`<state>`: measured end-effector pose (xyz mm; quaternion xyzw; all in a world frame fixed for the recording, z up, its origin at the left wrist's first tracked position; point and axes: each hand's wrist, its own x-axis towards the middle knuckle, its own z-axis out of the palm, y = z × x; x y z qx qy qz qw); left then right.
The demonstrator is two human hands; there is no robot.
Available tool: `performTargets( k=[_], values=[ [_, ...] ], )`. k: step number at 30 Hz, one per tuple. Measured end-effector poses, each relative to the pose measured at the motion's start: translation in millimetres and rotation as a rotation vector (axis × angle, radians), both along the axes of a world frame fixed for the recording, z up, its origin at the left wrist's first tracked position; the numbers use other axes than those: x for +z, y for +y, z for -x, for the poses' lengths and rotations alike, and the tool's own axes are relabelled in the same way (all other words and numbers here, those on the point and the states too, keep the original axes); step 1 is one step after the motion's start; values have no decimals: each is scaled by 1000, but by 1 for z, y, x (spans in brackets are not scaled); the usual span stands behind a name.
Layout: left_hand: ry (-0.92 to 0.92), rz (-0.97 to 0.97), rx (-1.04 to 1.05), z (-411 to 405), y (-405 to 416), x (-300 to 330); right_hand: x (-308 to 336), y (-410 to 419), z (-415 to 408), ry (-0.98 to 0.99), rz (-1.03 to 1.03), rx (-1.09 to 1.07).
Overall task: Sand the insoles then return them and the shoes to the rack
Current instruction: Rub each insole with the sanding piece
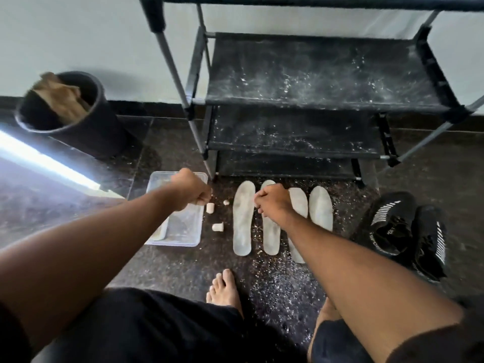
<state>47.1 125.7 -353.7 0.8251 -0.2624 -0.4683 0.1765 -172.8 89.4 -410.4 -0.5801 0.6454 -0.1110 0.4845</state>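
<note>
Hands | left hand [190, 190] fisted, grip contents unclear | right hand [273, 203] curled above insoles [244, 218]

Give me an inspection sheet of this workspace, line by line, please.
Surface: dark stone floor, strewn with pale dust and flakes, mostly near the insoles.
Job's things: four insoles lie side by side before the rack; its shelves are bare of shoes and dusty. Two black shoes sit to the right on the floor.
Clutter: clear tray; three small pale pieces between tray and insoles; black bin with tan material in it.
Grips: left hand curled over the tray's far end; right hand curled above the second insole. What either holds cannot be told.
Cables: nothing seen.
Surroundings: white wall, dark skirting, bright light strip at left.
</note>
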Motion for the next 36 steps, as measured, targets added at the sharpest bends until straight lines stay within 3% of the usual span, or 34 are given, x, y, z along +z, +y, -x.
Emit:
performTargets(
  k=[9, 20, 28, 34, 36],
  values=[
    [162, 66, 207, -43, 41, -7, 5, 10, -69, -28, 5, 83],
    [101, 104, 207, -59, 54, -21, -3, 27, -94, -27, 47, 108],
    [-52, 18, 305, -100, 118, -89, -37, 49, -143, 76, 41, 250],
    [-85, -1, 538, -127, 148, -113, -71, 64, -212, 94, 59, 450],
    [-91, -14, 554, -145, 152, -201, -79, 70, -233, 96, 80, 523]
  ],
)
